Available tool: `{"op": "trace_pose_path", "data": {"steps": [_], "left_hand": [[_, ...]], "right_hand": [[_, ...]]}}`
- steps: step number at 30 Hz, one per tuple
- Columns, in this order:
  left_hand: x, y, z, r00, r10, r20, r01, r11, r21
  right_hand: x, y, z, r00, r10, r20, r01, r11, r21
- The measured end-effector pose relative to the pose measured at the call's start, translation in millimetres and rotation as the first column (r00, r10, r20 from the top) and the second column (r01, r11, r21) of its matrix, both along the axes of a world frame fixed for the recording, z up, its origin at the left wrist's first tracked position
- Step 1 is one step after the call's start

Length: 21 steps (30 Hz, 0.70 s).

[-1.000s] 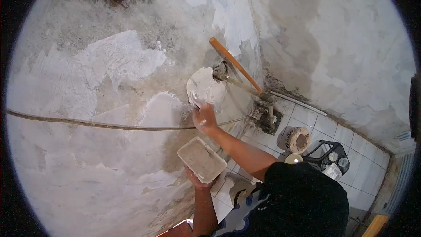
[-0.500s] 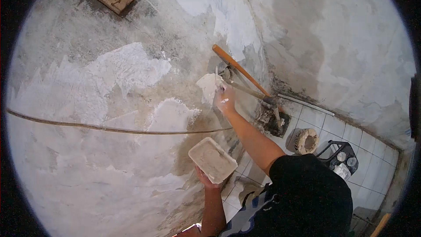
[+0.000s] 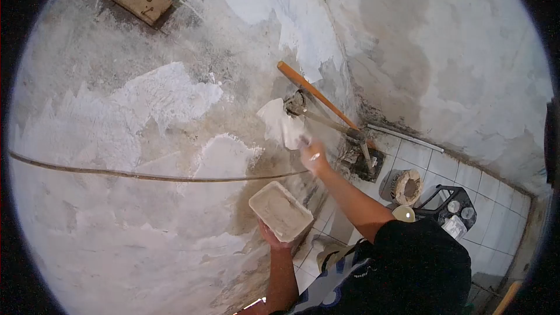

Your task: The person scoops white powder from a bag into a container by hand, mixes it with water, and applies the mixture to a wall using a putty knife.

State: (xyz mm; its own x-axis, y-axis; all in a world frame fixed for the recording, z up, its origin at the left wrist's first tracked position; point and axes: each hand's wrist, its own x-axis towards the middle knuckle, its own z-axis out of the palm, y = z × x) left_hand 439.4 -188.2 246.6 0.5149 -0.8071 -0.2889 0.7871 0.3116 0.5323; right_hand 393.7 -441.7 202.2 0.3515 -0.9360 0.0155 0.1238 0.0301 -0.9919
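Note:
My left hand (image 3: 272, 235) holds a pale rectangular tub (image 3: 281, 211) of plaster from below, its open face toward me. My right hand (image 3: 315, 157) is closed round what looks like a putty knife (image 3: 296, 143), mostly hidden by my fingers and the pale plaster. The blade lies at the lower edge of a fresh plaster patch (image 3: 271, 115) on the rough wall (image 3: 192, 105). Just above and right of my right hand is a ragged dark hole (image 3: 296, 102) in the wall, beside the patch.
A tool with an orange wooden handle (image 3: 315, 92) leans in the corner. On the tiled floor (image 3: 411, 154) stand a plaster-crusted bucket (image 3: 407, 187), a small bowl (image 3: 403, 214) and a black plastic stool (image 3: 459, 204) bearing small items. A brown hose-like strip (image 3: 157, 177) crosses the wall.
My right hand has moved down and slightly right from beside the hole, and the plaster patch now reaches farther down. The left hand and tub have barely moved. The small bowl has come into view.

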Motion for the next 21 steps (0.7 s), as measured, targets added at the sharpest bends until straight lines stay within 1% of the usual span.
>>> {"op": "trace_pose_path", "data": {"steps": [1, 2, 3, 4, 5, 6, 8, 9, 11, 12, 13, 14, 15, 17, 18, 19, 20, 21], "left_hand": [[0, 0, 1, 0.999, -0.020, -0.027, 0.020, 1.000, -0.024], [0, 0, 2, 0.998, -0.040, -0.055, 0.037, 0.998, -0.048], [1, 1, 1, 0.998, -0.040, -0.054, 0.037, 0.998, -0.049], [2, 3, 0, 0.999, -0.033, 0.016, 0.033, 0.999, -0.027], [3, 6, -2, 0.996, -0.025, 0.083, 0.026, 1.000, -0.003], [1, 7, 1, 0.997, -0.021, 0.080, 0.021, 1.000, -0.002], [-3, 5, 10, 0.998, -0.007, 0.062, 0.006, 1.000, 0.021], [1, 8, 4, 0.998, -0.003, 0.060, 0.002, 1.000, 0.020], [12, 15, -10, 0.993, 0.063, 0.097, -0.071, 0.994, 0.086], [7, 14, -1, 0.994, 0.065, 0.092, -0.073, 0.994, 0.086], [-5, 10, 17, 0.993, 0.045, 0.109, -0.047, 0.999, 0.021], [-12, 9, 26, 0.992, 0.026, 0.125, -0.021, 0.999, -0.044], [-12, 13, 23, 0.993, 0.026, 0.112, -0.022, 0.999, -0.040], [-3, 15, 10, 0.997, 0.080, 0.002, -0.080, 0.997, 0.017], [4, 16, 0, 0.997, 0.075, -0.008, -0.075, 0.997, 0.015], [12, 18, -12, 0.997, 0.066, 0.038, -0.067, 0.998, 0.023], [19, 19, -23, 0.995, 0.055, 0.086, -0.058, 0.998, 0.032], [21, 14, -26, 0.999, 0.031, 0.034, -0.031, 0.999, -0.015]], "right_hand": [[9, -9, -15, 0.992, -0.122, -0.037, 0.127, 0.971, 0.205], [24, -22, -44, 0.992, -0.125, 0.015, 0.121, 0.979, 0.167], [23, -29, -35, 0.992, -0.125, 0.016, 0.121, 0.979, 0.167], [21, -34, -21, 0.969, -0.212, -0.127, 0.210, 0.977, -0.025], [20, -38, -6, 0.915, -0.316, -0.250, 0.262, 0.938, -0.225], [27, -40, -3, 0.916, -0.311, -0.252, 0.258, 0.940, -0.224], [47, -47, -1, 0.836, -0.464, -0.293, 0.370, 0.871, -0.324], [54, -50, -1, 0.837, -0.462, -0.294, 0.366, 0.872, -0.326], [68, -53, -3, 0.863, -0.355, -0.360, 0.237, 0.913, -0.333], [73, -52, 0, 0.861, -0.354, -0.365, 0.234, 0.913, -0.334], [78, -49, 6, 0.897, -0.286, -0.337, 0.211, 0.947, -0.242], [81, -45, 10, 0.927, -0.220, -0.304, 0.183, 0.972, -0.147], [82, -36, 14, 0.923, -0.218, -0.317, 0.180, 0.973, -0.146], [78, -23, 21, 0.937, -0.275, -0.217, 0.252, 0.959, -0.127], [72, -19, 18, 0.933, -0.280, -0.225, 0.256, 0.958, -0.132], [66, -13, 15, 0.952, -0.159, -0.261, 0.109, 0.974, -0.198], [59, -8, 12, 0.952, -0.040, -0.303, -0.041, 0.966, -0.254], [55, -11, 12, 0.952, -0.045, -0.303, -0.035, 0.966, -0.255]]}}
